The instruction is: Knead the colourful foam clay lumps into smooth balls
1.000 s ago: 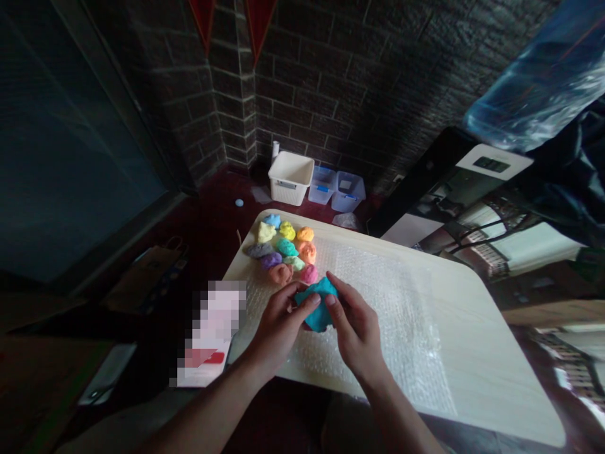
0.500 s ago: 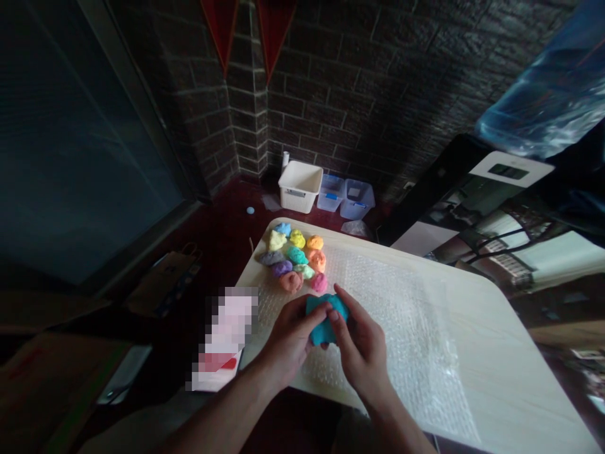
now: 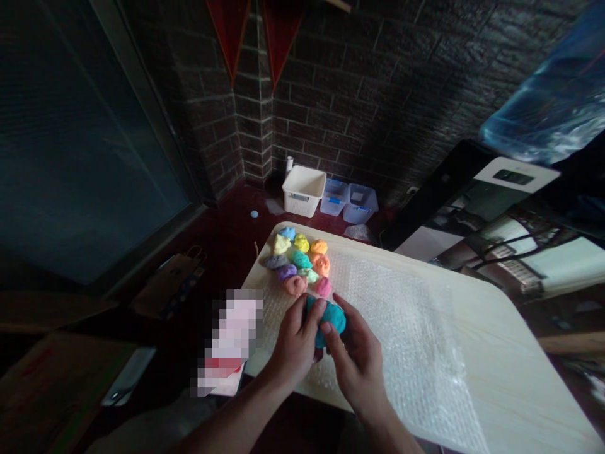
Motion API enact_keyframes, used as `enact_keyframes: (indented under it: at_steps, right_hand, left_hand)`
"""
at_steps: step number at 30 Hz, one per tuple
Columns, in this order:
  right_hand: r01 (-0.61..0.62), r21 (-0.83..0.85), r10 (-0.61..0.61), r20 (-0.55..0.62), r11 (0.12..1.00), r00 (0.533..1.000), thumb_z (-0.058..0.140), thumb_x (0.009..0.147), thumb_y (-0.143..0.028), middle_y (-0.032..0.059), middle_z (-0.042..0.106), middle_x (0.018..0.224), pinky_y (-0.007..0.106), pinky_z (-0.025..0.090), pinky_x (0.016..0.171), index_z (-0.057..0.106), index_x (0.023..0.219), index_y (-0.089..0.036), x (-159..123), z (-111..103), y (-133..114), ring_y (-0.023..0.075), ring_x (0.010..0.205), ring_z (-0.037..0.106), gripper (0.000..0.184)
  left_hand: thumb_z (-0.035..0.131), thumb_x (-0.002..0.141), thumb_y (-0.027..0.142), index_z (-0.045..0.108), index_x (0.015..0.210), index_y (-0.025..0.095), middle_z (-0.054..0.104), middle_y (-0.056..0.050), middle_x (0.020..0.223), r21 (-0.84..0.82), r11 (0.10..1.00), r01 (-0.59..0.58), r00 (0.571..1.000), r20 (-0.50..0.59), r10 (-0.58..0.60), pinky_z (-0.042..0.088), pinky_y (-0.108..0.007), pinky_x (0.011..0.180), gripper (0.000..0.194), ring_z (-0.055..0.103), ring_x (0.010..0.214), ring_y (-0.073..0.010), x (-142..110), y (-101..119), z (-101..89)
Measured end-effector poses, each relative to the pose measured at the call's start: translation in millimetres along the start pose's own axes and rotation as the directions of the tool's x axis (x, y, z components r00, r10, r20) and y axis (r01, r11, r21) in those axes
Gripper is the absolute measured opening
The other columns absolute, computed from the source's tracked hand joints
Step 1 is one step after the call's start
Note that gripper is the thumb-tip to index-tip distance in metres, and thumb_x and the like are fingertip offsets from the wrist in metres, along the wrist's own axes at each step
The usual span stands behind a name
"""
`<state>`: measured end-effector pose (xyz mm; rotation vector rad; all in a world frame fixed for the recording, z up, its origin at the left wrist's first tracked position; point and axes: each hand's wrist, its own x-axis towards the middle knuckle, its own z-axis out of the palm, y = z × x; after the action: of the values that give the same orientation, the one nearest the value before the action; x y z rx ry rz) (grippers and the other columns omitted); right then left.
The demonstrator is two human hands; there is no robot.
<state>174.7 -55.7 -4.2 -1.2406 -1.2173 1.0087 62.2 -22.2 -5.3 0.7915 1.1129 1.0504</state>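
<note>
I find the left hand [image 3: 297,334] and right hand [image 3: 359,353] pinching the teal lump [image 3: 336,317] under both thumbs over the table's [image 3: 501,353] near side, while on the floor [image 3: 231,233] beyond stand a white basket [image 3: 297,206], contents unclear to me, and two blue-clasped bins [image 3: 358,215], the right showing a pale, unreadable square [image 3: 357,197].

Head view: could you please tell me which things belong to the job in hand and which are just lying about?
Likely part of the job:
teal lump, held between left hand and right hand
coloured lumps
bubble wrap
table

Apparently just lying about:
white bin
clear tubs
paper bag
</note>
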Motion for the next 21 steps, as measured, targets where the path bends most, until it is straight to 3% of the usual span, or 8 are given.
enact_keyframes:
  at_steps: [3,5,9,12,14,18,21]
  right_hand:
    - [0.039,-0.083,-0.042,-0.036,0.996,0.998,0.066,0.103,-0.039,0.0099,0.078,0.114,0.030,0.065,0.065,0.046,0.160,-0.025,-2.7,0.7,0.9,0.0176,0.075,0.074,0.063]
    - [0.055,-0.152,-0.060,-0.033,0.987,0.998,0.062,0.104,-0.040,0.0125,0.077,0.125,0.031,0.066,0.066,0.050,0.158,-0.025,-4.0,1.3,0.1,0.0185,0.077,0.076,0.058]
    - [0.035,-0.153,-0.042,-0.039,0.988,0.998,0.062,0.104,-0.044,0.0145,0.072,0.139,0.036,0.068,0.076,0.055,0.155,-0.025,-5.4,4.2,-2.5,0.0269,0.103,0.079,0.055]
    - [0.036,-0.109,-0.039,-0.024,0.993,0.999,0.062,0.104,-0.043,0.0124,0.070,0.143,0.043,0.065,0.096,0.060,0.151,-0.027,-5.4,5.5,-3.3,0.0303,0.125,0.071,0.049]
    - [0.027,-0.086,-0.029,-0.023,0.996,0.999,0.064,0.104,-0.043,0.0114,0.070,0.143,0.045,0.061,0.103,0.063,0.148,-0.028,-5.2,5.8,-3.7,0.0300,0.130,0.068,0.047]
    - [-0.073,0.028,0.076,-0.089,0.997,0.993,0.068,0.100,-0.046,0.0105,0.078,0.117,0.034,0.065,0.073,0.057,0.153,-0.026,-4.0,6.5,-5.6,0.0245,0.097,0.076,0.057]
    - [-0.084,0.047,0.088,-0.084,0.995,0.993,0.068,0.099,-0.048,0.0065,0.076,0.091,0.027,0.057,0.057,0.072,0.134,-0.021,-2.6,6.7,-7.9,0.0198,0.077,0.070,0.044]
  left_hand:
    - [0.060,0.092,0.072,0.059,0.097,0.022,0.049,0.007,0.063,-0.002,1.000,-0.018,1.000,0.000,0.018,0.032,-0.019,0.033,0.050,0.043,0.039,-0.0078,-2.4,0.2,1.9]
    - [0.059,0.093,0.070,0.060,0.098,0.022,0.050,0.007,0.061,0.014,0.999,-0.035,0.999,-0.018,0.036,0.033,-0.020,0.034,0.048,0.044,0.039,-0.0089,-4.0,-1.5,3.0]
    - [0.062,0.095,0.063,0.067,0.108,0.023,0.065,0.000,0.071,0.040,0.994,-0.106,0.993,-0.057,0.108,0.041,-0.023,0.041,0.042,0.058,0.051,-0.0150,-6.0,-4.6,2.3]
    - [0.065,0.093,0.060,0.070,0.108,0.024,0.068,-0.002,0.074,0.036,0.990,-0.135,0.989,-0.059,0.137,0.044,-0.024,0.046,0.040,0.063,0.059,-0.0182,-6.5,-3.5,0.3]
    - [0.067,0.092,0.059,0.071,0.108,0.024,0.068,-0.002,0.072,0.039,0.989,-0.140,0.988,-0.060,0.142,0.045,-0.025,0.047,0.039,0.064,0.059,-0.0189,-6.9,-1.5,-0.5]
    - [0.064,0.094,0.060,0.068,0.121,0.024,0.070,-0.003,0.079,0.078,0.987,-0.143,0.985,-0.081,0.149,0.045,-0.025,0.045,0.046,0.064,0.059,-0.0186,-8.2,2.4,0.5]
    - [0.058,0.098,0.061,0.064,0.125,0.022,0.069,-0.003,0.085,0.160,0.975,-0.156,0.984,-0.065,0.168,0.045,-0.024,0.041,0.048,0.063,0.059,-0.0175,-9.7,4.0,1.6]
